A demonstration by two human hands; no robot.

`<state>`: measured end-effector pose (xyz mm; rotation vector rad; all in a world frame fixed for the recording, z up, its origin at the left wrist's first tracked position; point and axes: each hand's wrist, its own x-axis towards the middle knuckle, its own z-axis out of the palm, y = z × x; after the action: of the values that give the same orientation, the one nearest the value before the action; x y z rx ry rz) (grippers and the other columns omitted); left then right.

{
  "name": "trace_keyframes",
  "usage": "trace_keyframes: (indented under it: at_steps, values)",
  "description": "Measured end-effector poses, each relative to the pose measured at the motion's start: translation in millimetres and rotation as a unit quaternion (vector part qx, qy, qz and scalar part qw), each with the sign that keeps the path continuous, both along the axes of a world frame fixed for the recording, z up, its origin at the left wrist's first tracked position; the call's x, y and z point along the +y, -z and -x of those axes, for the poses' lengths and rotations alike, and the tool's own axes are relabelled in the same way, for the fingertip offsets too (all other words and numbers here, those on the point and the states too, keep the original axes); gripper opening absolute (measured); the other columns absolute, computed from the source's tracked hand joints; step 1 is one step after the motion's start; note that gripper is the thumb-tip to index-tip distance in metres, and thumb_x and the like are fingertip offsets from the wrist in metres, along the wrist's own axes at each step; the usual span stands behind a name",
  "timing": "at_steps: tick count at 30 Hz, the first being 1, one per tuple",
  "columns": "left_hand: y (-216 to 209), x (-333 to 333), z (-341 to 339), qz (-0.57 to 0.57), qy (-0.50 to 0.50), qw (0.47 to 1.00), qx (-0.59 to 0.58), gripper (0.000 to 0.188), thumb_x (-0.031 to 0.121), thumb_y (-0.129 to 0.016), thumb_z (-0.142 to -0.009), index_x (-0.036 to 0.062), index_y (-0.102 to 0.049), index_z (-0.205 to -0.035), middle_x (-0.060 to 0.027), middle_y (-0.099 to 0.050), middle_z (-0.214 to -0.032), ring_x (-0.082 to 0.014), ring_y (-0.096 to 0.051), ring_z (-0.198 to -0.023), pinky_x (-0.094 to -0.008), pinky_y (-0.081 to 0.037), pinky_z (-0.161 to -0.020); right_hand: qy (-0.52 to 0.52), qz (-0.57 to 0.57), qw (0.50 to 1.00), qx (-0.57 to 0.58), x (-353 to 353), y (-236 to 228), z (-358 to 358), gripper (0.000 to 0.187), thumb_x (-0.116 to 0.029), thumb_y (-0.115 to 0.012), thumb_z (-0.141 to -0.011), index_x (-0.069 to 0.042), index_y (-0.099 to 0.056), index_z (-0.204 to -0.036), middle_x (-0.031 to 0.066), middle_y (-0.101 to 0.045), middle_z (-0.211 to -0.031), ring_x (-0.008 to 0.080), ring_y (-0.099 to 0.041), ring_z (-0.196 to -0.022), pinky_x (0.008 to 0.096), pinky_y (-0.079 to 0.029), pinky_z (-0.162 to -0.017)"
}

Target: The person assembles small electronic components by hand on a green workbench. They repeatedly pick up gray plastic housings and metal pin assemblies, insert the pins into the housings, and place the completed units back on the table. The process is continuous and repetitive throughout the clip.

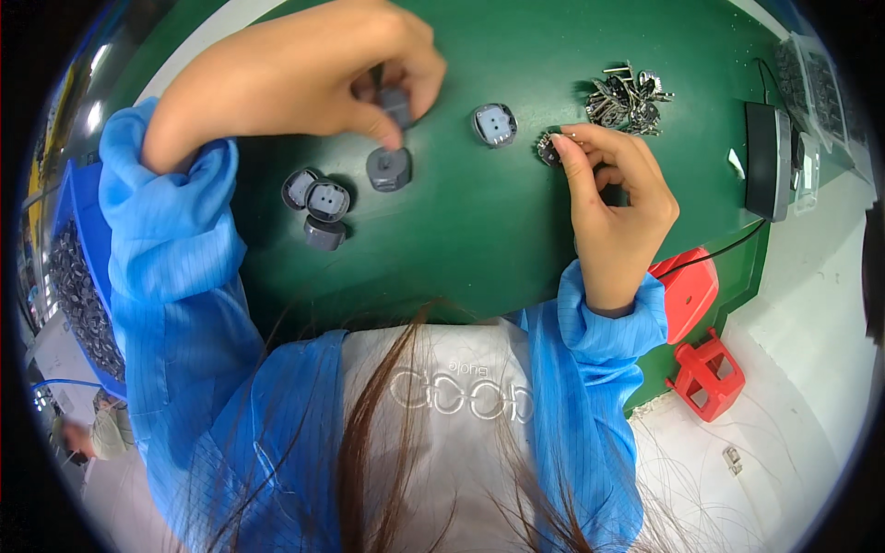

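My left hand (369, 64) is curled at the upper left, slightly smeared, its fingers closed round a grey plastic housing (395, 107). Just below the thumb tip sits another grey housing (388, 170); whether the thumb touches it I cannot tell. My right hand (619, 184) pinches a small dark circuit board (549, 149) with metal pins between thumb and forefinger. An open grey housing (495, 125) with a pale inside lies between the hands. Beyond the right fingertips is a heap of pinned circuit parts (630, 100).
Three grey housings (328, 200) lie grouped on the green table (442, 240) at left. A blue bin (92, 249) of small dark parts stands further left. At right are a black device (765, 161) with a cable, clear plastic trays (811, 92) and red stools (708, 373).
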<state>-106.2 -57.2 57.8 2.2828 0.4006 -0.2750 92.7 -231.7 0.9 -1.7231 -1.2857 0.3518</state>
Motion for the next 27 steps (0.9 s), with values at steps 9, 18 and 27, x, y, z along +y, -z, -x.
trace_keyframes:
  at_steps: [9,18,27]
  values:
    - [17,-16,-28,0.320,-0.210,0.915,-0.129,0.034,0.011,-0.072,-0.091,-0.0063,-0.061,-0.118,-0.0099,-0.071,-0.086,-0.0096,-0.065,-0.076,-0.0180,-0.051,-0.066,-0.097,-0.093,0.983,0.122,5,-8,10,0.017,0.007,-0.077,-0.075,0.000,-0.072,-0.090,0.0091,-0.068,-0.087,0.0133,-0.064,-0.069,0.0235,-0.050,-0.059]
    - [-18,-33,-35,0.426,-0.253,0.863,-0.104,0.052,-0.010,-0.066,-0.086,-0.0063,-0.051,-0.136,-0.0196,-0.068,-0.111,-0.0201,-0.068,-0.101,-0.0273,-0.057,-0.090,-0.040,-0.116,0.970,0.208,8,-13,16,0.016,0.008,-0.075,-0.080,0.004,-0.070,-0.094,0.0121,-0.068,-0.094,0.0177,-0.069,-0.083,0.0275,-0.059,-0.074]
    - [-1,-33,-30,0.201,-0.183,0.947,-0.174,0.027,-0.002,-0.077,-0.079,-0.0031,-0.063,-0.103,-0.0115,-0.067,-0.108,-0.0133,-0.066,-0.088,-0.0238,-0.056,-0.079,-0.040,-0.103,0.964,0.244,6,-14,16,0.018,0.010,-0.075,-0.078,0.004,-0.070,-0.095,0.0123,-0.069,-0.093,0.0179,-0.069,-0.084,0.0276,-0.059,-0.074]
